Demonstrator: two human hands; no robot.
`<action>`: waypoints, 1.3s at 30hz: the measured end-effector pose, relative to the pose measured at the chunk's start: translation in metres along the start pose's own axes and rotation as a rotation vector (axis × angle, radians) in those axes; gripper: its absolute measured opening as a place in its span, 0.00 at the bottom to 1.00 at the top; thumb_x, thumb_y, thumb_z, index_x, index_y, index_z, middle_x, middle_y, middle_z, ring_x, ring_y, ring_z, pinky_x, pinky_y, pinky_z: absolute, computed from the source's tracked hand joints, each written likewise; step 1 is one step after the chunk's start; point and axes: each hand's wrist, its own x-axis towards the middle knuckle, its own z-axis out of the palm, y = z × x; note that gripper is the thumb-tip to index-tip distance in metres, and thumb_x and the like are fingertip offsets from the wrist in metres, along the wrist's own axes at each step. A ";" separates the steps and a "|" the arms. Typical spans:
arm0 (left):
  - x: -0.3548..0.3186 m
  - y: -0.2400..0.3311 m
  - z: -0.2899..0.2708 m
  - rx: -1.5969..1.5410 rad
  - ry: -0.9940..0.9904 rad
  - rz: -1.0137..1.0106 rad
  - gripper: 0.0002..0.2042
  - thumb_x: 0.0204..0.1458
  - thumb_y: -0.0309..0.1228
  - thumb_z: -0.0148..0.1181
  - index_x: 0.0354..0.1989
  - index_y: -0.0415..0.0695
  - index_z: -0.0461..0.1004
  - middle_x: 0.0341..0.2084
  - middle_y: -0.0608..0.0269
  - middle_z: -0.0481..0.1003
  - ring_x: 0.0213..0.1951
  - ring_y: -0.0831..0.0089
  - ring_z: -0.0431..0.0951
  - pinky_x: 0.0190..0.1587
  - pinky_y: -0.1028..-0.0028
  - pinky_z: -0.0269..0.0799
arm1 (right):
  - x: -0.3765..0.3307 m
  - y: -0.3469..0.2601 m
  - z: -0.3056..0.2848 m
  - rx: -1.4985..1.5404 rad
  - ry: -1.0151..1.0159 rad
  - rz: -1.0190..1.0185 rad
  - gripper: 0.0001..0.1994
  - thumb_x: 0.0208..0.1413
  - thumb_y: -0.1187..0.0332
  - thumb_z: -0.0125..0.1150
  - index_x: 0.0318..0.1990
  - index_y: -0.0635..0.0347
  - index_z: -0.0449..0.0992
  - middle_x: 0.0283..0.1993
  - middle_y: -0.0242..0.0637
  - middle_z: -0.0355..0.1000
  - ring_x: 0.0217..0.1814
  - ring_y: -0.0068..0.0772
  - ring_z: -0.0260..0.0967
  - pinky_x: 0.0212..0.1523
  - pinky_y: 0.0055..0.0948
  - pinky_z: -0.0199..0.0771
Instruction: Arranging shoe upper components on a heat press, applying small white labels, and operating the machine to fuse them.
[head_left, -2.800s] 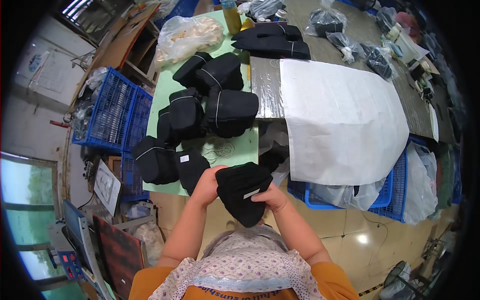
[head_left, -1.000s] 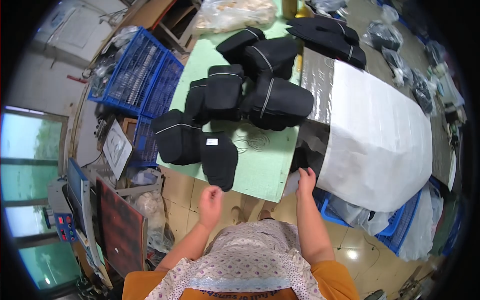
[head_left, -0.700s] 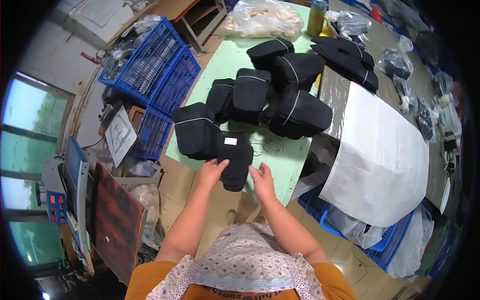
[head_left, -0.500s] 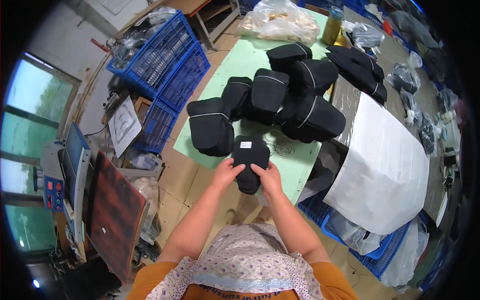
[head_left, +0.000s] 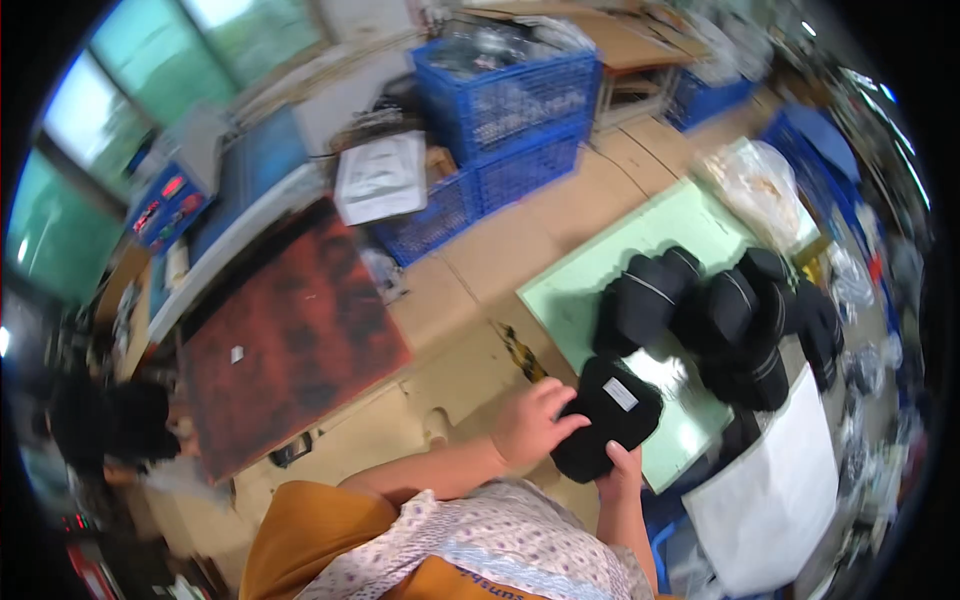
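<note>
A black padded fabric piece (head_left: 590, 440) with a small white label (head_left: 620, 394) hangs in front of me at the near edge of the green table. My right hand (head_left: 620, 470) grips its lower right edge, thumb on top and fingers hidden beneath. My left hand (head_left: 538, 422) is at its left side, fingers stretched out and slightly blurred, the thumb at the fabric's edge. On the green table (head_left: 575, 290), several stacks of similar black pieces (head_left: 645, 305) with thin light piping stand close together.
To the left is a red-and-black stained board (head_left: 300, 335), beside a machine with a blue control box (head_left: 170, 205). Blue crates (head_left: 525, 110) are stacked farther back. A white sheet (head_left: 770, 495) hangs at the right, near a clear bag (head_left: 755, 190) at the table's far end.
My view has swung left, toward the stained board. The black piece stays in my right hand, while my left hand has loosened from it and spread its fingers.
</note>
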 end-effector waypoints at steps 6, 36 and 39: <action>-0.006 -0.059 -0.139 -0.007 0.392 0.055 0.07 0.41 0.27 0.65 0.24 0.38 0.72 0.19 0.57 0.69 0.22 0.63 0.71 0.24 0.71 0.66 | 0.055 0.078 0.113 0.027 -0.142 0.228 0.36 0.39 0.65 0.62 0.59 0.61 0.56 0.55 0.43 0.63 0.55 0.42 0.64 0.55 0.40 0.66; 0.030 -0.251 -0.372 -0.453 0.257 -0.727 0.10 0.45 0.32 0.61 0.29 0.36 0.74 0.20 0.62 0.74 0.20 0.79 0.71 0.22 0.77 0.64 | 0.188 0.227 0.292 -0.079 -0.333 0.673 0.29 0.48 0.67 0.62 0.57 0.63 0.59 0.53 0.41 0.65 0.54 0.39 0.65 0.54 0.38 0.67; 0.030 -0.289 -0.377 -0.296 0.466 -0.691 0.08 0.45 0.30 0.61 0.26 0.35 0.74 0.16 0.65 0.71 0.17 0.81 0.67 0.20 0.78 0.63 | 0.190 0.222 0.283 -0.075 -0.356 0.714 0.28 0.49 0.65 0.61 0.57 0.63 0.60 0.54 0.43 0.65 0.55 0.41 0.64 0.55 0.40 0.66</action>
